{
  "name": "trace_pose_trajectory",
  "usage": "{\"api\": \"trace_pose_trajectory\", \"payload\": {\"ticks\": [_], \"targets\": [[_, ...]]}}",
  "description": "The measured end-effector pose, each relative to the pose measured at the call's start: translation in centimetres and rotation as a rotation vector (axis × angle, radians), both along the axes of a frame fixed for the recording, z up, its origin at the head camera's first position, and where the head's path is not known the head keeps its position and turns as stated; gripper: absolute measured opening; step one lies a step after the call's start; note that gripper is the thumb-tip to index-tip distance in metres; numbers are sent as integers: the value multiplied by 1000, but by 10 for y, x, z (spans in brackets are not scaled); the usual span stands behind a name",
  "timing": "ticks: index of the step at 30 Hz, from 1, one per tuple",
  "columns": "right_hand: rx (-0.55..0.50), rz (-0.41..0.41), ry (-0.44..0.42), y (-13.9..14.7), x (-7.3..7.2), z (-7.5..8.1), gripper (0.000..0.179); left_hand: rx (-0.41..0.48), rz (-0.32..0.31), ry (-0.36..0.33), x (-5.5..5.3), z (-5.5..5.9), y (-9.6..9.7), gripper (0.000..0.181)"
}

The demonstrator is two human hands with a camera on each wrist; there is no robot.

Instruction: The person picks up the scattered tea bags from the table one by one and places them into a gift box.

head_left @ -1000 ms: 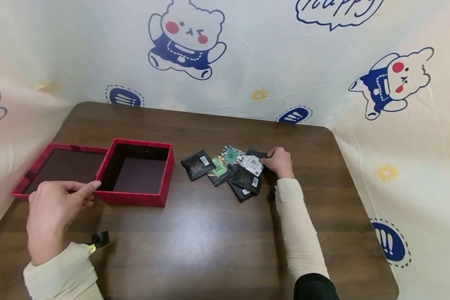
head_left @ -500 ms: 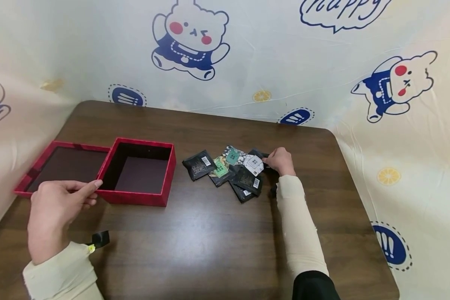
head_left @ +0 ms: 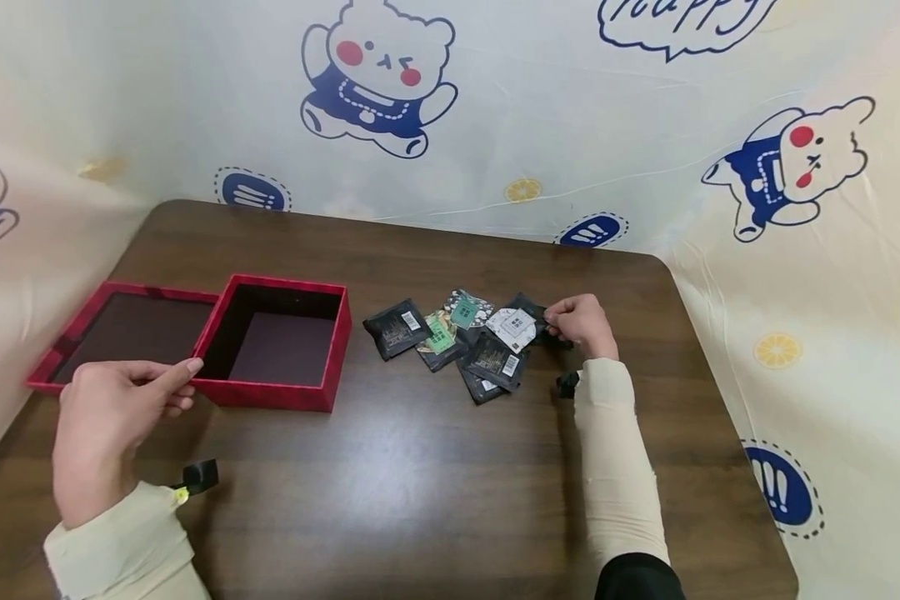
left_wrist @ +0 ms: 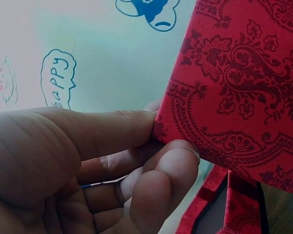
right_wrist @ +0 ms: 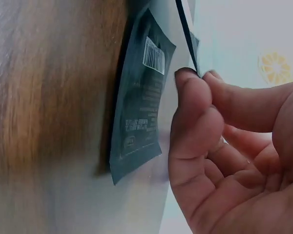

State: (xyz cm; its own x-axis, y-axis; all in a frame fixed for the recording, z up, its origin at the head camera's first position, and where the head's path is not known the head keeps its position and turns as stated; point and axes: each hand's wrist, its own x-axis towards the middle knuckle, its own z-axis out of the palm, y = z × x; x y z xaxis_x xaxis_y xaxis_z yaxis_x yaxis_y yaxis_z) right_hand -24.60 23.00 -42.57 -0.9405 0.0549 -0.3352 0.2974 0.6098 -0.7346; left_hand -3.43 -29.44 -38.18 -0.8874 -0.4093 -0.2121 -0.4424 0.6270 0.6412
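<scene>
At the left, my left hand (head_left: 112, 412) pinches the near left corner of an open red box (head_left: 328, 367). The left wrist view shows its thumb and fingers on the dark-patterned red wall (left_wrist: 239, 92). Over on the right, my right hand (head_left: 583, 323) pinches the edge of a thin sachet (right_wrist: 187, 31), seen edge-on in the right wrist view. A dark sachet with a barcode (right_wrist: 139, 107) lies on the wood beneath. In the head view, a white-labelled sachet (head_left: 513, 328) and a dark one (head_left: 528, 304) are at the fingertips; which one is pinched I cannot tell.
A shallow red lid (head_left: 131, 325) lies left of the box. Several sachets overlap between box and right hand, among them a green-labelled one (head_left: 440, 337) and a black one (head_left: 397, 328). The brown table (head_left: 390, 483) meets a printed curtain (head_left: 495, 108) behind.
My right hand has shifted a little to the right. The white-labelled sachet and the dark one beside it have moved slightly. The left hand stays at the box corner.
</scene>
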Motion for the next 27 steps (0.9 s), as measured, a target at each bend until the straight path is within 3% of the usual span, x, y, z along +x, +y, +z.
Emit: {"api": "trace_pose_trajectory", "payload": {"ticks": [6,13,21,27], "targets": [[-16,-6,20,8,-1,5,19,-14,6,4,1,-2,-1,62],[-80,-70,53,19,-3,18,19,-6,4,6,-2,-1,0,60],[-231,-80,70,1,-7,31,20,23,21,-15,0,-1,-1,64],[-344,-65,67,-19,-3,38,20,29,4,-9,0,-1,-1,63]]}}
